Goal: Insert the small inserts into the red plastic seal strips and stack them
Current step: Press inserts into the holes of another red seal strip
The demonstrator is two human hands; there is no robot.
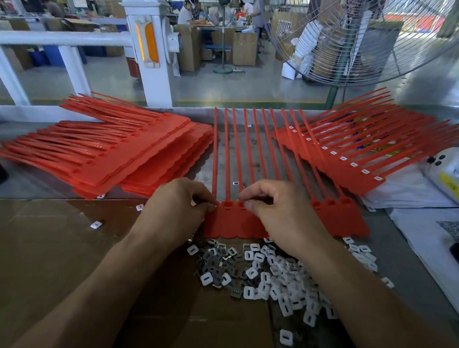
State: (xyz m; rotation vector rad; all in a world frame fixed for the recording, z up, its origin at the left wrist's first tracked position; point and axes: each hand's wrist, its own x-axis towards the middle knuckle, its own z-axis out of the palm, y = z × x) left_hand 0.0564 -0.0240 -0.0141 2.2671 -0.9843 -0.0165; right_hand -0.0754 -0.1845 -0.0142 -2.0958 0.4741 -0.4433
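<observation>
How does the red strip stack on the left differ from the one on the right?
The left stack shows empty dark holes in its heads; the right stack shows white inserts seated in them. The left stack's tails point up-left, the right stack's up-right. The left stack looks thicker, in offset layers. Both are red seal strips on the table.

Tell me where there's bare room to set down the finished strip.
Bare cardboard left of the left hand, below the left stack. Crowded: insert pile near the wrists, right stack, bags.
</observation>
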